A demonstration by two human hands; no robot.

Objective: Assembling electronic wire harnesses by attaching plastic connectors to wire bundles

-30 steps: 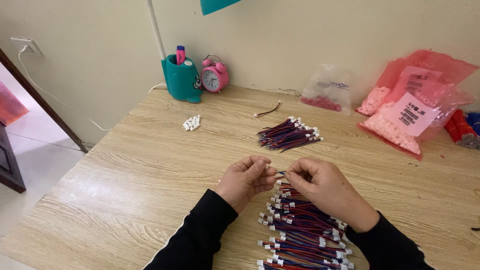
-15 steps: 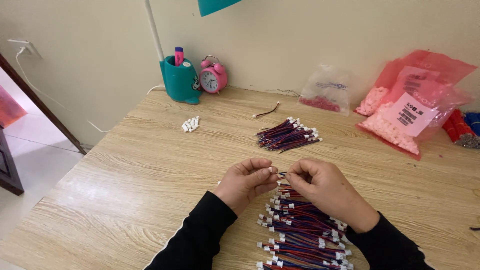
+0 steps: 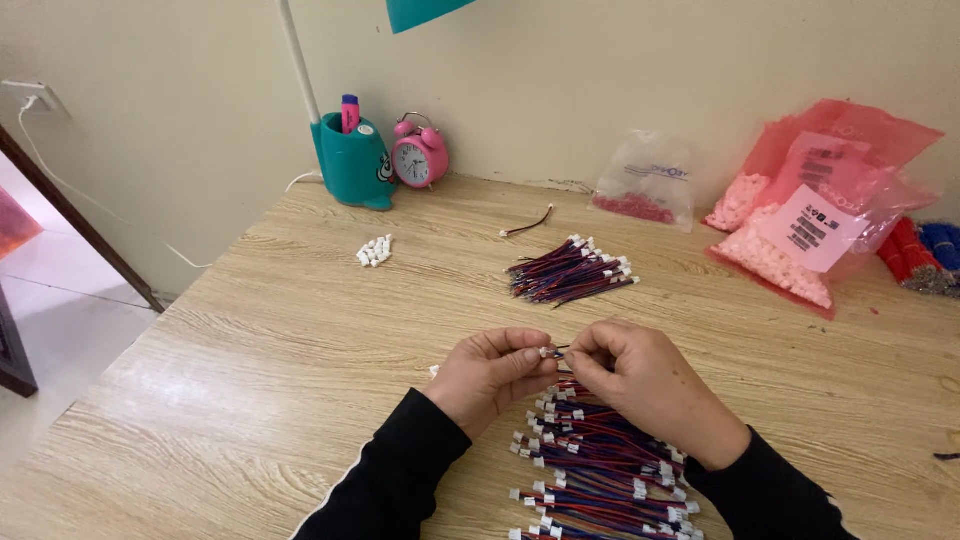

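1. Head view: our left hand and right hand meet above the surface, fingers pinching a small white plug on a thin wire, over the wire pile.
2. The wire seems light and limp; we judge the stiff plug the best grip.
3. Open room lies left; the near edge is close.

From my feed, the small white connector pinched between my left hand and right hand is too tiny to make out, and the fingertips cover most of it. The pile of red and blue wires runs off the bottom edge and under my right wrist. At the table's right edge, red and blue bundles are cut off; the lamp is clipped at the top
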